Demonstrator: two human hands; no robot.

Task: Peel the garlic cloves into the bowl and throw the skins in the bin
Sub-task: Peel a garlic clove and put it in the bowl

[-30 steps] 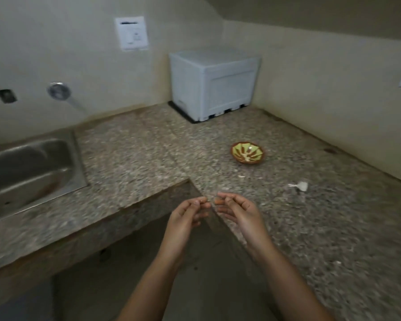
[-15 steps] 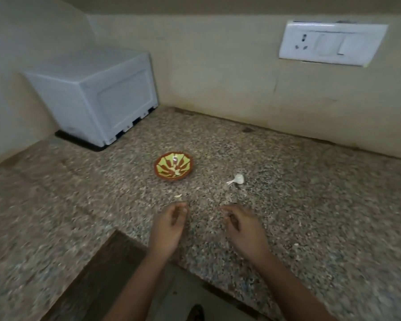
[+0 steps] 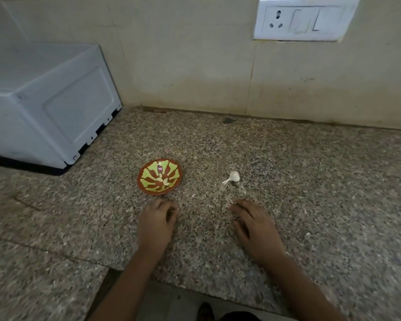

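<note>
Granite, speckled grey and brown, makes up the surface (image 3: pixel 310 181), and the small bowl (image 3: pixel 142 184) standing on it is the handiest thing to reckon from. Well behind the bowl and to its left sits a white boxy appliance (image 3: pixel 51 107) on a dark base, pushed back toward the wall. High on the wall behind the bowl and to its right hangs a white socket plate (image 3: pixel 303 18) with switches. A small dark mark (image 3: pixel 228 120) lies where the surface meets the wall, behind the bowl and to the right.

The bowl is brown-rimmed with a yellow-green leaf pattern, and a few pale peeled cloves (image 3: pixel 163 180) lie in its bottom. To its right, apart from it, lies a little white garlic head (image 3: pixel 233 176) on its side, papery stem pointing toward the bowl. A pale flake of skin (image 3: pixel 308 234) lies farther right and nearer the edge.

Just in front of the bowl, not touching it, the left hand (image 3: pixel 156 224) rests knuckles up with its fingers curled under; I cannot tell whether its grip has anything in it. The right hand (image 3: pixel 256 228) lies in front of the garlic head, fingers relaxed on the stone, its grip loose and holding nothing.
</note>
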